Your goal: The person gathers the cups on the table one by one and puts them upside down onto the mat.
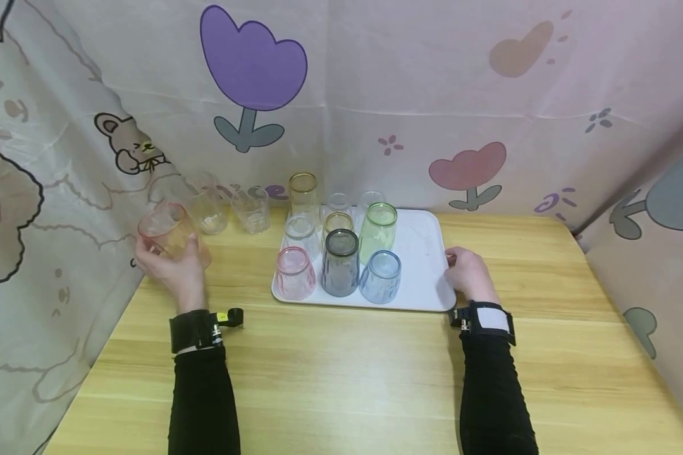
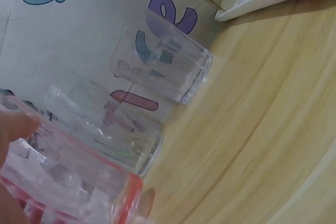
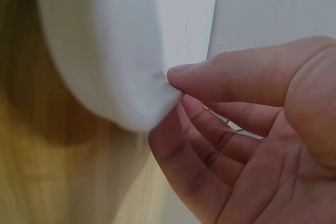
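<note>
My left hand [image 1: 175, 275] grips a pink-tinted glass [image 1: 173, 235] at the left end of the table, fingers and thumb around its sides. In the left wrist view this glass [image 2: 68, 179] leans, its red-pink base toward the wood. Just beyond it stand two clear glasses [image 2: 165, 69]. My right hand [image 1: 471, 275] pinches the right edge of a white tray [image 1: 421, 253] between thumb and fingers. On the tray are several glasses, among them a small pink glass [image 1: 295, 275], a grey glass [image 1: 341, 265], a blue glass [image 1: 381, 278] and a green glass [image 1: 378, 234].
A tall amber glass [image 1: 304, 193] stands at the tray's back left, near clear glasses. The wooden table [image 1: 341, 373] runs up to a printed curtain [image 1: 375, 76] at the back, with cloth at both sides too.
</note>
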Action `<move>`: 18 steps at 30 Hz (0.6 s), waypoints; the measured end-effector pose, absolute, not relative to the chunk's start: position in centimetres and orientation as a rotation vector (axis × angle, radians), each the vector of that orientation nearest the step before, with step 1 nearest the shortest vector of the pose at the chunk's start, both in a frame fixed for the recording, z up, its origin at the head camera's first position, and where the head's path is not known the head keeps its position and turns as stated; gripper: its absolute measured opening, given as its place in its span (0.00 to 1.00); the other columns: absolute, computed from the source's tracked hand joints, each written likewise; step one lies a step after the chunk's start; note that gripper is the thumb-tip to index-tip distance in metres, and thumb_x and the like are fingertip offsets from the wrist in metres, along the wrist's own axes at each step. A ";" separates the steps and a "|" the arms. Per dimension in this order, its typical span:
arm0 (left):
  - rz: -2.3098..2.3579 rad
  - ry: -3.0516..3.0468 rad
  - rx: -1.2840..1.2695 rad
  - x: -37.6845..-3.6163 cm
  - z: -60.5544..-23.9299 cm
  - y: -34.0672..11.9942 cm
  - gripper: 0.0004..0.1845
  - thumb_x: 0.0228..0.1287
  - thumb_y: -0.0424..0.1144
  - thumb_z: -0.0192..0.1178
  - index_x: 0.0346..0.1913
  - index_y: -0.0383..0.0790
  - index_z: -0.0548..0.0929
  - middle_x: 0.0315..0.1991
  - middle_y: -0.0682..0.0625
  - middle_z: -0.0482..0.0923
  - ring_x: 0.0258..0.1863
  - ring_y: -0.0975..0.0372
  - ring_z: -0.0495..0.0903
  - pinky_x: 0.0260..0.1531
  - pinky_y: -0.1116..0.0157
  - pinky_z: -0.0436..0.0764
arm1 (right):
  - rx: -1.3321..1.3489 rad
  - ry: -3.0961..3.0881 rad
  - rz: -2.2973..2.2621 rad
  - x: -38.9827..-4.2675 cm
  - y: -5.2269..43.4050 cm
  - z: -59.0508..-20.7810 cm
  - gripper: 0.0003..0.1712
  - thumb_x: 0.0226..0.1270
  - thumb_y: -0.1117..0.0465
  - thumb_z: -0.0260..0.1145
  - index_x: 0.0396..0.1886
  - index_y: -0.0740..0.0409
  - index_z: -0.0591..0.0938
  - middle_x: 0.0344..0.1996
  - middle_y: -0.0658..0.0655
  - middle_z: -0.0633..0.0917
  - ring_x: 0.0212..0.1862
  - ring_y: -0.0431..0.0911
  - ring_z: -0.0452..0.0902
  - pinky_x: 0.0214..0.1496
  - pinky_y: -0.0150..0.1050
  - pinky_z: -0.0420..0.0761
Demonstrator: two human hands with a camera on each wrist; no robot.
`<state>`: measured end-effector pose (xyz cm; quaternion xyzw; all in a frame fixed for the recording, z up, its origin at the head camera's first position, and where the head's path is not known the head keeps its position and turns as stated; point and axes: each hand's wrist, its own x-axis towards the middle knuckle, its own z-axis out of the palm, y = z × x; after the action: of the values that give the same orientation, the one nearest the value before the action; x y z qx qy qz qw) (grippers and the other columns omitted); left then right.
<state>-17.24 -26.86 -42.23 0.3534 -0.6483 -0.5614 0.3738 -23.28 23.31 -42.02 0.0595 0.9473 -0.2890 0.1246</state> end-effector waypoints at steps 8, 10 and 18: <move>-1.580 -1.447 0.823 -17.6 -41.4 -26.0 0.42 0.61 0.44 0.76 0.72 0.48 0.64 0.57 0.56 0.65 0.56 0.66 0.67 0.55 0.68 0.71 | 0.162 2.756 -0.849 -23.2 23.5 -42.1 0.35 0.64 0.77 0.55 0.73 0.72 0.69 0.62 0.75 0.76 0.58 0.65 0.74 0.66 0.63 0.75; -1.686 -1.339 0.794 -17.7 -41.1 -25.9 0.39 0.61 0.42 0.76 0.70 0.45 0.65 0.57 0.54 0.66 0.56 0.65 0.68 0.53 0.69 0.73 | 0.161 2.755 -0.852 -23.2 23.5 -42.0 0.35 0.64 0.77 0.54 0.73 0.72 0.68 0.62 0.75 0.76 0.59 0.65 0.74 0.66 0.63 0.75; -2.046 -1.005 0.682 -18.0 -39.5 -24.0 0.25 0.67 0.41 0.71 0.58 0.45 0.67 0.53 0.51 0.65 0.50 0.63 0.71 0.48 0.68 0.80 | 0.139 2.760 -0.840 -23.2 23.6 -42.0 0.34 0.64 0.76 0.55 0.73 0.73 0.68 0.62 0.75 0.76 0.58 0.65 0.74 0.65 0.63 0.76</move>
<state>-18.01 -24.02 -39.48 0.2661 -0.3922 -0.7982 0.3719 -23.19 23.57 -41.98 0.0479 0.9479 -0.2885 0.1265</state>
